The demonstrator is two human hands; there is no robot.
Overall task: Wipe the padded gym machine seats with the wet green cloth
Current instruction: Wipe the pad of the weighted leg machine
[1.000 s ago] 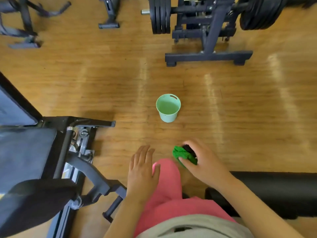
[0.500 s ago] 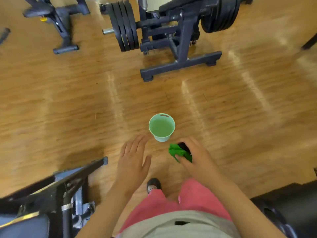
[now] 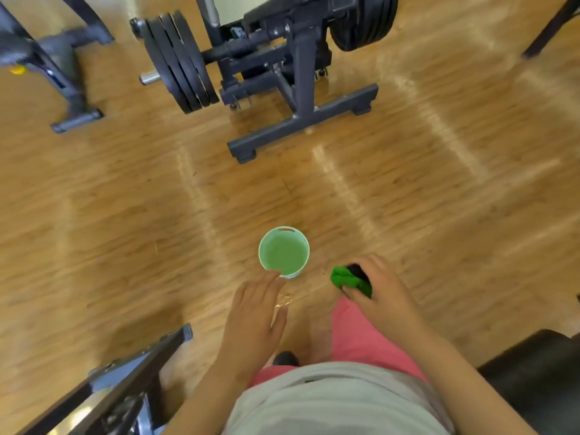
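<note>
Green cloth (image 3: 346, 279), bunched with no clear long axis, pokes left from the gripping right hand (image 3: 381, 293) above the glossy wooden floor (image 3: 125, 230). The left hand (image 3: 254, 315) is spread loose, fingertips by the mint bucket's (image 3: 261, 243) near rim. A plate-loaded machine (image 3: 301, 89) stands farther off.

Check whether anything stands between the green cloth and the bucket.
Nothing visible does. The right hand grips the green cloth just right of the bucket, with only bare floor between. The left hand hovers at the bucket's near rim, off that path.
</note>
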